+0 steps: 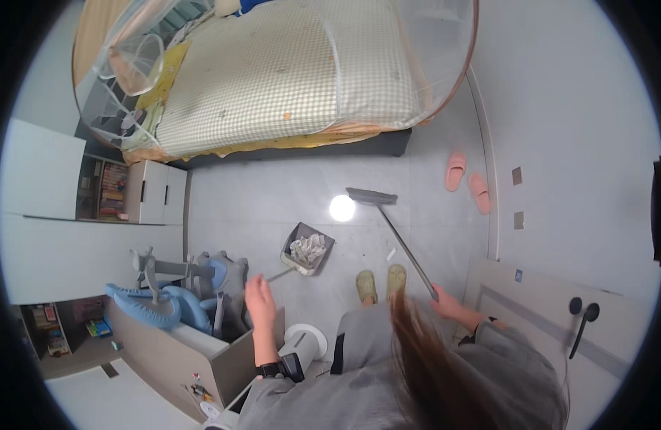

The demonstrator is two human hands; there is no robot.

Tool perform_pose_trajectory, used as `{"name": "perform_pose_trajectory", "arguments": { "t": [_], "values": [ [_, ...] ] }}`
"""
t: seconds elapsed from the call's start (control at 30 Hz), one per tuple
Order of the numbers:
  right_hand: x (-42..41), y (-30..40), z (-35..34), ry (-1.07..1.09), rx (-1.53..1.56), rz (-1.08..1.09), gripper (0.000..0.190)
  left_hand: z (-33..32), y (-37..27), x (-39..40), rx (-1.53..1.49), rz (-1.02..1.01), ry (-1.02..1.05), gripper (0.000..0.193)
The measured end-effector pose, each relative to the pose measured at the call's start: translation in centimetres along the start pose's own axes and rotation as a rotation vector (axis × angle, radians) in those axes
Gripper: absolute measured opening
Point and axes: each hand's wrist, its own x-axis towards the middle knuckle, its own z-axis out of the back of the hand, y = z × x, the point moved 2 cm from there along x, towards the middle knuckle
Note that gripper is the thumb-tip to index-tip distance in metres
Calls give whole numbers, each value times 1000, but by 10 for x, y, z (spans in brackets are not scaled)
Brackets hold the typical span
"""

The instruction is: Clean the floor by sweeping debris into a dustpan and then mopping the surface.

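My right hand [446, 302] grips the grey handle of a broom [406, 244]. Its wide grey head [371, 195] rests on the tiled floor ahead of my feet. On the other side, my left hand [261, 303] is closed around the upper end of the long handle of a dustpan [328, 248], which partly disappears behind the fingers. Crumpled whitish litter [308, 248] lies inside the grey pan. Between pan and broom, a small white scrap [392, 253] and several dark specks lie on the floor.
A bed [250, 80] with a checked cover and mosquito net stands across the far side. Pink slippers [456, 171] lie by the right wall. At left are a blue-padded chair [169, 306], a desk and cabinets [94, 258]. A white cylindrical bin [304, 346] stands near my left forearm.
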Motion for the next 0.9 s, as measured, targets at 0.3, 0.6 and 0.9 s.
{"name": "perform_pose_trajectory", "arguments": {
  "t": [0.3, 0.6, 0.9],
  "values": [
    [-95, -21, 59, 5, 723, -80, 44, 80, 67, -17, 365, -46, -430, 44],
    [-74, -65, 13, -197, 1020, -244, 42, 57, 174, -3, 726, 404, -50, 88],
    [-20, 48, -73, 0, 1087, -268, 47, 45, 208, 16, 335, 239, 215, 64]
  ]
}}
